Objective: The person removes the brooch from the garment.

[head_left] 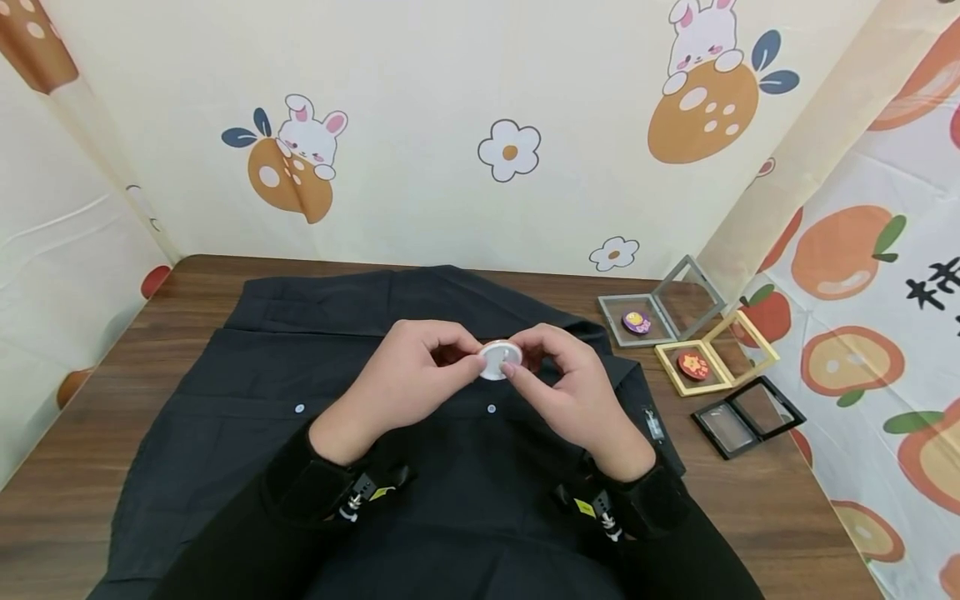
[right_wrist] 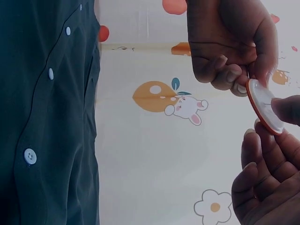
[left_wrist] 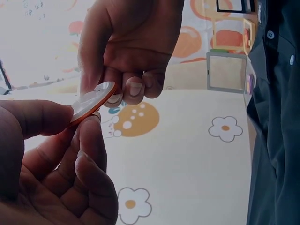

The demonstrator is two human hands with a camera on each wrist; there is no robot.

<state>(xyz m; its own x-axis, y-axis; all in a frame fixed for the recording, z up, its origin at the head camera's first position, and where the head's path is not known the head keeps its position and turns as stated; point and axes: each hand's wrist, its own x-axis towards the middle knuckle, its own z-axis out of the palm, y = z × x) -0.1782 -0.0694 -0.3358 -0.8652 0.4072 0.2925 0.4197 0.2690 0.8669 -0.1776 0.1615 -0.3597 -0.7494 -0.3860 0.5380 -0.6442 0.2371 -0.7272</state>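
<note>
Above the dark shirt, both hands hold a round pin badge with its white back turned up. My left hand pinches one edge between thumb and fingers. On the opposite edge, my right hand pinches it, the thumb lying over the back. Side-on in the left wrist view, the badge shows an orange-red rim. A thin pin line crosses the white back of the badge in the right wrist view, beside the right thumb. The badge's front faces away and is hidden.
To the right stand three open cases: a grey one with a purple badge, a yellow one with a red badge, and a black one. White buttons dot the shirt. A patterned cloth wall borders the wooden table.
</note>
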